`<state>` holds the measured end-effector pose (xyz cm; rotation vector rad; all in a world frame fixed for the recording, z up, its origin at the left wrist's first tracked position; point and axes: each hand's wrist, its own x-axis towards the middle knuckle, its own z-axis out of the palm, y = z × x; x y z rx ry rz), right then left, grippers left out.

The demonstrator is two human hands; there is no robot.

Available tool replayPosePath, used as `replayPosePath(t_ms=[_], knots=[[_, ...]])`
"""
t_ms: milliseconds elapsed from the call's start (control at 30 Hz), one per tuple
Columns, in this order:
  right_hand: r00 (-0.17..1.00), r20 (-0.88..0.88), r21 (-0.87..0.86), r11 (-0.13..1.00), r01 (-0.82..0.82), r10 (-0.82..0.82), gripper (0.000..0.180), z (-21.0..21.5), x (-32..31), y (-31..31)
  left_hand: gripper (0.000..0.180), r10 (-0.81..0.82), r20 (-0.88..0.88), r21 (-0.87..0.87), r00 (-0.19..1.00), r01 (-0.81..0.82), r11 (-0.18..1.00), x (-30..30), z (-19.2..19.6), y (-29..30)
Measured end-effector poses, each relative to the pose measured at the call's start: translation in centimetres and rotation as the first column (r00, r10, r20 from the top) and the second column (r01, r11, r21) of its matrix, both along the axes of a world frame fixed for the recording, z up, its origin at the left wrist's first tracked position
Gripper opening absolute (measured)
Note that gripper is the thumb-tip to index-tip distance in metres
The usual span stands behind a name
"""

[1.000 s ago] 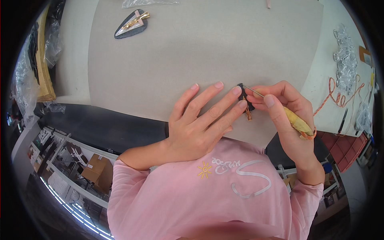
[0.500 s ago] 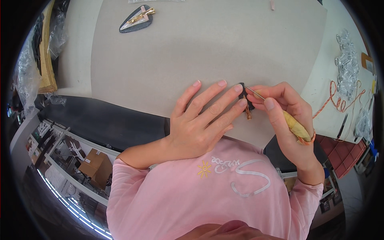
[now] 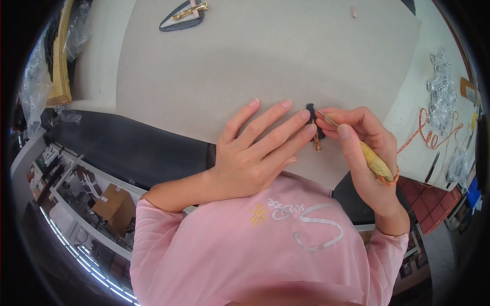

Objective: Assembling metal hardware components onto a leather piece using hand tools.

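Table, grey sheet: black-and-gold hair clip far left corner. Left hand, fingers spread flat, tips pinning small black piece at the near edge. Right hand, closed around yellow-handled awl, needle touching piece. Orange cord far right.

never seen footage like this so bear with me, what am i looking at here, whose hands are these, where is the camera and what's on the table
There is no machine here: a person in a pink top works with two bare hands. The one picture comes from a wide fisheye camera on that person's head, looking down, so straight edges bend near the rim and the forearms enter from below.

The left hand lies flat, its fingertips pressing a small dark piece onto a grey mat. The right hand grips a thin pointed tool with a yellowish handle, its tip at that piece.

Farther away lie a dark leaf-shaped piece with a gold clip, and at the right an orange cord and clear plastic bits.
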<state>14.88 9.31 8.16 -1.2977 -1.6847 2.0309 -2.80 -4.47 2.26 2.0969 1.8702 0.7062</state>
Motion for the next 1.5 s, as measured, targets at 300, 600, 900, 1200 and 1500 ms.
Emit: replayPosePath(t_ms=[300,600,900,1200,1500], knots=[[0.998,0.042,-0.020,0.999,-0.044,0.045,0.015,0.4,-0.4,0.8,0.036,0.025,0.022,-0.003,0.999,-0.025,1.000,0.1,0.0,0.1],[0.983,0.079,0.079,0.982,-0.173,0.167,0.016,0.5,-0.4,1.5,0.039,0.059,-0.002,0.038,0.998,-0.058,0.998,0.5,-0.5,0.0],[0.969,0.164,0.294,0.929,-0.225,0.183,0.011,0.8,-1.2,0.0,0.040,0.085,0.001,0.100,0.996,-0.085,0.991,0.8,-1.1,-0.3],[0.846,0.443,0.634,0.564,-0.529,0.296,0.016,1.8,-2.6,-1.2,0.027,0.118,0.011,0.200,0.993,-0.118,0.973,1.0,-1.8,-0.1],[0.894,0.383,0.667,0.600,-0.442,0.232,0.010,0.6,-1.7,-2.1,0.031,0.140,-0.001,0.213,0.990,-0.136,0.967,1.1,-1.8,-0.4]])
